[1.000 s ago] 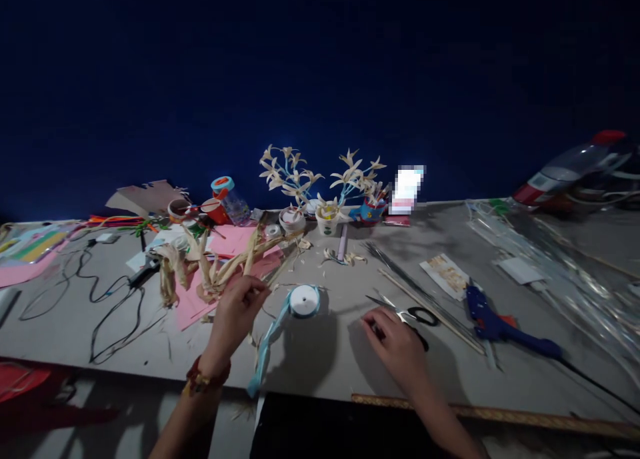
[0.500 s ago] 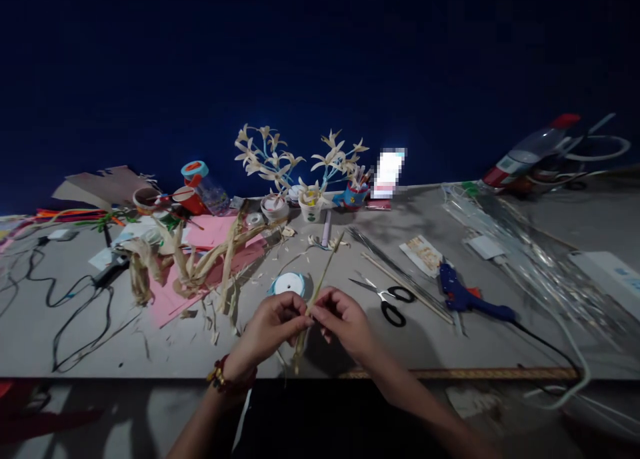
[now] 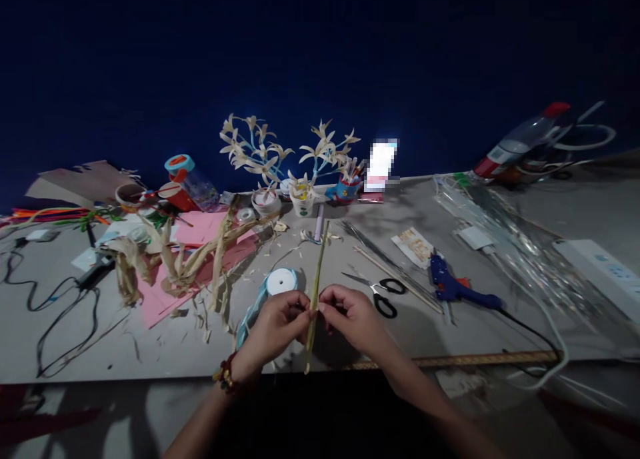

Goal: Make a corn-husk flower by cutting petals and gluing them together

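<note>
A long, narrow strip of dried husk (image 3: pixel 318 272), greenish-tan, stands nearly upright in the picture between my hands. My left hand (image 3: pixel 285 322) pinches it at mid-length between thumb and fingers. From the other side my right hand (image 3: pixel 350 316) has its thumb and fingertips closed at the strip's edge. Behind my left hand lies a white spool (image 3: pixel 281 282) with light blue ribbon (image 3: pixel 253 309) trailing from it. Black-handled scissors (image 3: pixel 384 304) rest to the right, blades apart.
Dried husks (image 3: pixel 175 266) lie on pink paper (image 3: pixel 155 299) at left. Pots of husk flowers (image 3: pixel 303 202) stand at the back. On the right are metal wires (image 3: pixel 385 256), a blue glue gun (image 3: pixel 457 287) with its cord, a plastic bottle (image 3: pixel 515 146) and a power strip (image 3: pixel 600 272).
The strip has turned from a slant to nearly upright. The view has shifted slightly, and more of the blue ribbon shows beside my left hand.
</note>
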The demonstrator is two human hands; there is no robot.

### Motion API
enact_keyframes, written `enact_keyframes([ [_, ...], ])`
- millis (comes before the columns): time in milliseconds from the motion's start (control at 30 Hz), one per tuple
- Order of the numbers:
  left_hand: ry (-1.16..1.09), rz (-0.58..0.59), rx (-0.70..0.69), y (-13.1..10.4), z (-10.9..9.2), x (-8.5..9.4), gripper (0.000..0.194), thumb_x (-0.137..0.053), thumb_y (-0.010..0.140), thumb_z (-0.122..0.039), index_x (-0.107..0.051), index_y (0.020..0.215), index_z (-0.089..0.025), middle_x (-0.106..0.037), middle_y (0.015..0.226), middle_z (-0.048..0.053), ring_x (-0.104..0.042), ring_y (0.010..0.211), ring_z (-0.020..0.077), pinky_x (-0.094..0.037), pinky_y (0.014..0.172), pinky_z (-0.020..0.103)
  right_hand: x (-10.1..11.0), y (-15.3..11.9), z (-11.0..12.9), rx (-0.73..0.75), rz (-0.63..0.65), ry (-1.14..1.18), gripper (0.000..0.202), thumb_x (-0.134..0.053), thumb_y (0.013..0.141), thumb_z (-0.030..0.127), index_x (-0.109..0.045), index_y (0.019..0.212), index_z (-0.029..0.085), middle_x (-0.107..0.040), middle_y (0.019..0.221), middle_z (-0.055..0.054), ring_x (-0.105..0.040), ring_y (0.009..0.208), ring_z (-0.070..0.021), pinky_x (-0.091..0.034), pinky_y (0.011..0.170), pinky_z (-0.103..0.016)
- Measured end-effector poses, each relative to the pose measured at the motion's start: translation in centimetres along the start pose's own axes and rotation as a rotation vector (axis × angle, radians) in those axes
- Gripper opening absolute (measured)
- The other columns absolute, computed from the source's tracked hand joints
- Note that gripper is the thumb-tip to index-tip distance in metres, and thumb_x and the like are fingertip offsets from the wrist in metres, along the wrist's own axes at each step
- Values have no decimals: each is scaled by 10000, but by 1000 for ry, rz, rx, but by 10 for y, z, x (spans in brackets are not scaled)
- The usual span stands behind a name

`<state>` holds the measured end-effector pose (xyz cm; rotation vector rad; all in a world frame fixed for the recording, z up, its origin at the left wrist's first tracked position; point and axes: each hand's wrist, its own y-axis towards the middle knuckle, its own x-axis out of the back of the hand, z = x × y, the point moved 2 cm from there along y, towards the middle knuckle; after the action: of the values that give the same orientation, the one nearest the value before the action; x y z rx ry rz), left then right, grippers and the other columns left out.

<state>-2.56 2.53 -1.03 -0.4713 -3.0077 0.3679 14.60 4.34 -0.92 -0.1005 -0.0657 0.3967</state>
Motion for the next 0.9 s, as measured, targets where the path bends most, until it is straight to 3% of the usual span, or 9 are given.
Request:
enact_keyframes([
  [233, 347, -124, -132, -2, -5, -9, 89, -575, 894, -240, -567, 814, -200, -601, 642, -20, -599, 528, 127, -423, 493, 207, 5, -3, 5, 102, -43, -363, 100, -578, 866, 184, -612, 776, 210, -630, 683, 26, -563, 647, -140, -409, 596, -235],
  [433, 508, -175, -257, -1, -11, -13, 146, -553, 864, -174, -535, 722, -205, -578, 705, -7, -582, 605, 136, -425, 578, 233, 7, -6, 18, 112, 17, -533, 119, -548, 917, 195, -588, 808, 218, -654, 736, 7, -593, 699, -166, -399, 643, -257],
  [533, 536, -167, -288, -1, -12, -13, 205, -527, 871, -150, -496, 676, -208, -565, 668, -13, -574, 623, 142, -433, 640, 252, 8, -8, 21, 109, 29, -589, 119, -550, 917, 184, -571, 806, 220, -643, 734, 8, -589, 696, -169, -390, 648, -260],
  [700, 491, -144, -238, -2, -8, -12, 188, -506, 918, -195, -522, 731, -215, -570, 641, -14, -574, 631, 157, -411, 612, 252, 10, -8, 22, 126, 40, -612, 129, -531, 953, 221, -576, 832, 226, -644, 744, 7, -590, 701, -172, -388, 652, -262],
  [900, 549, -167, -288, -3, -6, -14, 189, -509, 889, -178, -500, 704, -217, -561, 688, -7, -550, 655, 154, -395, 639, 261, 6, -8, 24, 119, 37, -664, 133, -542, 916, 179, -562, 793, 225, -630, 709, 12, -578, 667, -168, -369, 622, -257],
])
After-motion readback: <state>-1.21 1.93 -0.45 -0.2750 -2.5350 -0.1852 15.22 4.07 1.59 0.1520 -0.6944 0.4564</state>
